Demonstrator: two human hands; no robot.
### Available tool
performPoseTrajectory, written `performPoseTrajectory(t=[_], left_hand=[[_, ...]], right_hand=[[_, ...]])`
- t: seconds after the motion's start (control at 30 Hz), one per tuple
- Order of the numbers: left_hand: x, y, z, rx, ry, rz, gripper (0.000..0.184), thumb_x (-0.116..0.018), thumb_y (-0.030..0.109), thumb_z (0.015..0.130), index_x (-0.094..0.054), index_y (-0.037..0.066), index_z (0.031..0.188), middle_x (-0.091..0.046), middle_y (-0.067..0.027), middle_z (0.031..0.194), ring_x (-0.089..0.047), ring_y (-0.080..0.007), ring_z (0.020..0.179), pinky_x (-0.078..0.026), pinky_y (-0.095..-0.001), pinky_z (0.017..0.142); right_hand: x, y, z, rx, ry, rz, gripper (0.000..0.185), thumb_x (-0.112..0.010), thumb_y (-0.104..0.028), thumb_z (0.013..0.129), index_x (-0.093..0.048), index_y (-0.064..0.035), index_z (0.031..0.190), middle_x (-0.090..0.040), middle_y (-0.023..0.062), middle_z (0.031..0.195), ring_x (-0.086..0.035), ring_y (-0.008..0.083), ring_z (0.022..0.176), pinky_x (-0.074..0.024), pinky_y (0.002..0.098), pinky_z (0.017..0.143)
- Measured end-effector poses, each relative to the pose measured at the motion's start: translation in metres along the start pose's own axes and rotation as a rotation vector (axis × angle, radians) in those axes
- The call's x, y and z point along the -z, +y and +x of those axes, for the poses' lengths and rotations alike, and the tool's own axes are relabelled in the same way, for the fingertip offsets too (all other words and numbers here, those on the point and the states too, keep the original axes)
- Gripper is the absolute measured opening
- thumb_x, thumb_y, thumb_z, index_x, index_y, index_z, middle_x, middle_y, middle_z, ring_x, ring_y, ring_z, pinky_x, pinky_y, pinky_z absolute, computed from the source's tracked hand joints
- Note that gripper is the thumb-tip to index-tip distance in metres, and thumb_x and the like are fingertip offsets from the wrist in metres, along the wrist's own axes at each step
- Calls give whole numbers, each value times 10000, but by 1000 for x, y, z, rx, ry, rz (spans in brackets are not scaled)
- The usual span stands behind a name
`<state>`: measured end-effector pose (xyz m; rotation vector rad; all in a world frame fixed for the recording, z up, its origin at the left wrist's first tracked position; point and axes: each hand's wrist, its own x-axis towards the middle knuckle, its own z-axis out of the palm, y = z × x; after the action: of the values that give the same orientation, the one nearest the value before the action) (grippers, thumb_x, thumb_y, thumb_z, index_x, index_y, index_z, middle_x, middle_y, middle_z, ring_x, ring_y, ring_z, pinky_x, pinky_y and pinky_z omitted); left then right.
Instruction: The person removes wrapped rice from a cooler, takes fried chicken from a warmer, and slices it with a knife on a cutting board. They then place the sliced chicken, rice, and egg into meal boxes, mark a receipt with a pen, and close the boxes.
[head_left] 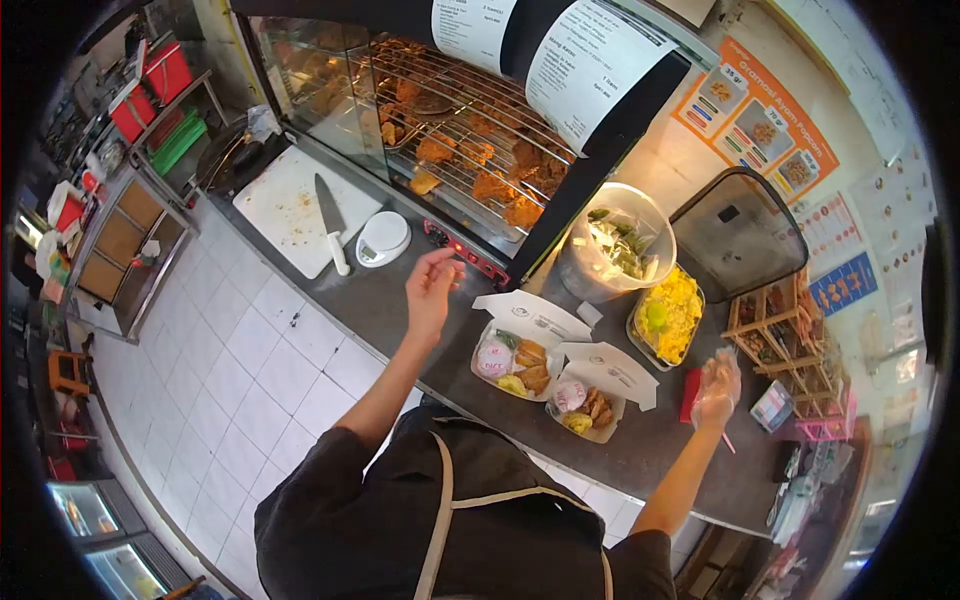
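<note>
My left hand [432,295] is bare and held in front of the food warmer's red control panel [467,254], its fingers partly curled but apart, with nothing in them. A clear plastic glove covers my right hand [716,392], which is over the counter beside a red object [691,395]; whether it grips anything is hidden. A thin pink stick [729,443] shows just below that wrist. Between my hands stand two open white meal boxes, one on the left [530,315] and one on the right [612,372]. Each contains a wrapped round bundle, fried pieces and something yellow.
Fried food lies on racks in the glass warmer [440,120]. A knife [329,215] rests on a white cutting board [290,210] beside a white scale [384,238]. Behind the boxes are a clear tub [619,240], a yellow food tray [667,315] and a wooden rack [780,325].
</note>
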<state>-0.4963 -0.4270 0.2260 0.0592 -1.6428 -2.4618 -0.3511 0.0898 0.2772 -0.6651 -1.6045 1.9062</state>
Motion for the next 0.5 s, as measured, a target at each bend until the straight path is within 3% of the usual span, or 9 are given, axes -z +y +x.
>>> performPoseTrajectory(t=[0.03,0.13,0.2,0.27,0.33,0.4,0.43,0.5], left_hand=[[-9,-1,-5,15,-32,-23,236,-537,127,957,-563,70,1184,-652,-22,989,-605,-105,866,-469,-244,739],[-33,-15,-20,22,-109,-117,218,-538,103,951,-567,50,1160,-643,-26,931,-600,-96,833,-463,-233,725],[-48,-27,-34,20,-168,-191,207,-540,73,943,-573,33,1143,-639,-35,903,-599,-92,814,-461,-224,714],[-64,-38,-50,100,-230,-212,167,-550,52,934,-587,16,1093,-627,-31,867,-598,-96,802,-470,-226,731],[-85,-43,-67,164,-243,-268,152,-564,36,923,-591,5,1069,-626,-29,855,-599,-97,793,-482,-235,745],[-103,-48,-85,253,-383,-282,145,-564,37,924,-588,3,1063,-629,-28,863,-601,-96,782,-490,-236,740],[-116,-47,-97,306,-397,-276,119,-569,43,926,-599,5,1035,-626,-21,845,-596,-86,757,-493,-231,687],[-137,-42,-120,317,-504,-208,106,-562,54,933,-604,7,1018,-622,-17,826,-592,-83,741,-490,-230,664]], right_hand=[[20,-3,-14,91,-22,48,384,-504,-123,943,-481,-4,1307,-574,89,1269,-584,173,1038,-509,279,855],[81,-6,-53,70,129,243,405,-513,-118,936,-472,8,1319,-557,109,1300,-582,181,1058,-511,291,864],[124,9,-87,59,280,287,344,-555,-132,909,-540,-5,1229,-586,106,1252,-594,182,1038,-521,292,846],[165,36,-123,-39,338,380,309,-606,-187,872,-568,-18,1127,-622,50,974,-591,139,839,-519,263,724],[200,79,-161,-27,145,397,194,-597,-181,852,-576,-43,987,-581,32,856,-581,146,788,-524,278,694],[168,76,-201,-185,207,449,124,-588,-118,766,-469,-106,732,-530,39,734,-516,175,648,-424,258,551],[169,84,-211,-192,213,459,124,-588,-118,766,-469,-106,732,-530,39,734,-516,175,648,-424,258,551],[175,104,-215,-220,662,619,115,-588,-91,755,-480,-110,722,-528,47,705,-525,189,624,-431,280,535]])
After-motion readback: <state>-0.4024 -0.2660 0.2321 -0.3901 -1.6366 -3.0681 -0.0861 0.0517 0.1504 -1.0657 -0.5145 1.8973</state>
